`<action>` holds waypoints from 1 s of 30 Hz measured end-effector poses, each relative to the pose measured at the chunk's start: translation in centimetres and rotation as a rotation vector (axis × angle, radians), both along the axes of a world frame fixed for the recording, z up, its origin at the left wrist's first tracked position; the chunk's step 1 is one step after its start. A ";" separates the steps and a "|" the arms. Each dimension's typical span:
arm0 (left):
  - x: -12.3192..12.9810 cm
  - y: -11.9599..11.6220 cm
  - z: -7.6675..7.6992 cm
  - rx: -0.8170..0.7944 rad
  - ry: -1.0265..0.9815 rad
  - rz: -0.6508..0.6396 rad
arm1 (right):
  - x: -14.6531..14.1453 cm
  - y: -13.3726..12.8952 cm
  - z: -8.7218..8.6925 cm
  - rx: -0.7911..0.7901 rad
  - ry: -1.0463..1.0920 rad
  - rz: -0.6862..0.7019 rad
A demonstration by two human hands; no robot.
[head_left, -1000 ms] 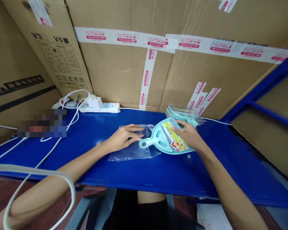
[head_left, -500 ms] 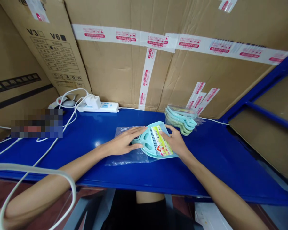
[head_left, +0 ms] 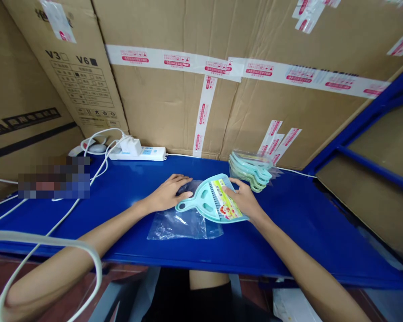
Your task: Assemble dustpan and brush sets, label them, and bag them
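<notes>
A light blue dustpan [head_left: 206, 197] with a small brush and a colourful paper label lies over a clear plastic bag [head_left: 184, 226], its handle pointing left. My right hand [head_left: 244, 197] grips the wide end of the dustpan, thumb on the label. My left hand [head_left: 169, 192] rests at the upper left of the handle, over the bag's edge, fingers spread and thumb close to the handle. Behind my right hand lies a stack of bagged dustpans [head_left: 251, 167], light blue and green.
The blue table [head_left: 127, 237] backs onto large cardboard [head_left: 161, 107]. A white power strip [head_left: 147, 153] with cables sits at the back left. One white cable [head_left: 70, 241] loops over my left forearm. Blue metal bars [head_left: 372, 165] stand at the right.
My left hand has moved left and slightly up off the dustpan's body, uncovering its handle. More of the clear bag shows below. My right hand keeps its grip.
</notes>
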State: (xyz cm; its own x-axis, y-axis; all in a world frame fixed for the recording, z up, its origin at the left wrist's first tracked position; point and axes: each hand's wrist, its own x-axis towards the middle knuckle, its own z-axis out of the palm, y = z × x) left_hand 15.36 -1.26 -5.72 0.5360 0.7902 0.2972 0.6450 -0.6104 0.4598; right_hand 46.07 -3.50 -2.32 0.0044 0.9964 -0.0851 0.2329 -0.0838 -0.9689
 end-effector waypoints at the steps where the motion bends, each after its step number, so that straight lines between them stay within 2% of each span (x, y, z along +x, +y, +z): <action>1: 0.3 -0.2 0.0 0.003 -0.019 0.002 | -0.2 -0.2 0.0 0.006 0.006 0.013; 6: 1.7 -1.0 0.2 -0.008 -0.161 0.046 | -1.2 -1.0 -0.4 -0.010 0.029 0.140; 9: 1.8 -1.1 0.7 0.017 -0.305 0.055 | -1.5 -1.1 -0.8 0.001 0.041 0.139; 12: 0.9 -0.5 1.6 0.088 -0.503 0.238 | -1.3 -0.7 -1.0 0.053 0.081 0.044; 14: 0.1 0.0 2.3 0.014 -0.681 0.408 | -0.9 -0.5 -0.7 0.078 0.123 -0.031; 16: -0.5 0.2 2.9 -0.229 -0.873 0.468 | -0.5 -0.3 -0.2 0.106 0.154 -0.096; 17: -0.5 0.2 3.2 -0.387 -0.957 0.441 | -0.3 -0.2 0.1 0.125 0.163 -0.125; 19: -0.1 -0.2 3.5 -0.663 -1.074 0.308 | -0.1 -0.3 0.6 0.163 0.172 -0.169; 21: 0.7 -0.9 3.5 -0.809 -1.127 0.163 | -0.2 -0.4 0.8 0.196 0.178 -0.204; 25: 2.1 -2.4 3.3 -0.858 -1.078 0.008 | -0.5 -0.7 0.8 0.246 0.181 -0.228; 30: 2.6 -3.4 3.5 -0.913 -0.999 -0.067 | -0.7 -0.9 0.7 0.241 0.133 -0.176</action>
